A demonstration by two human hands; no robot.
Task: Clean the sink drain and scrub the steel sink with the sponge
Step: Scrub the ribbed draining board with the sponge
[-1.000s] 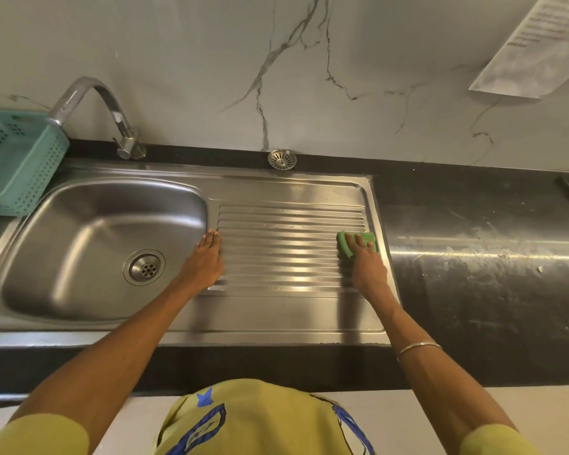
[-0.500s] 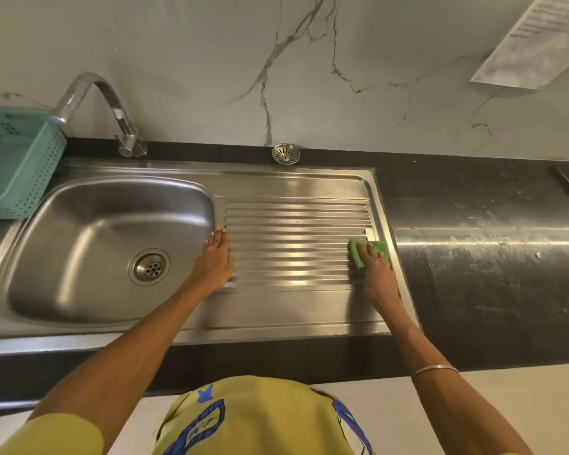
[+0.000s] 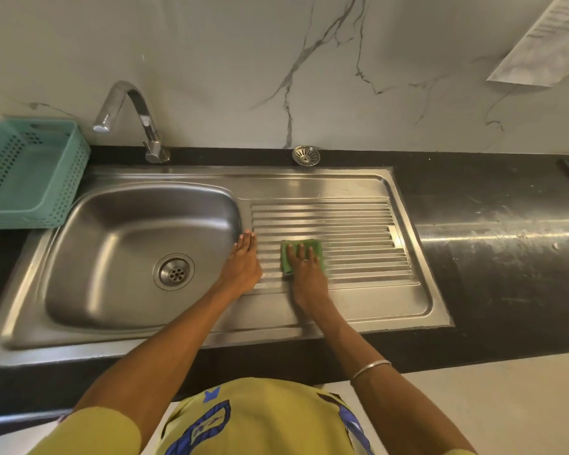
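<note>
A steel sink (image 3: 358, 310) with a bowl on the left and a ribbed drainboard on the right fills the counter. The round drain (image 3: 173, 271) sits in the bowl's floor. A steel strainer (image 3: 306, 156) lies on the black ledge behind the drainboard. My right hand (image 3: 304, 267) presses flat on a green sponge (image 3: 314, 246) near the left part of the ribs. My left hand (image 3: 243, 264) rests flat, fingers together, on the strip between bowl and drainboard, holding nothing.
A curved tap (image 3: 135, 116) stands behind the bowl. A teal perforated basket (image 3: 30, 175) sits at the left of the sink. The black counter (image 3: 500, 257) runs to the right, streaked with white smears. A paper sheet (image 3: 546, 37) hangs on the marble wall.
My right hand has slid the sponge from the right end of the drainboard leftward, close to my left hand. The left hand has stayed where it was.
</note>
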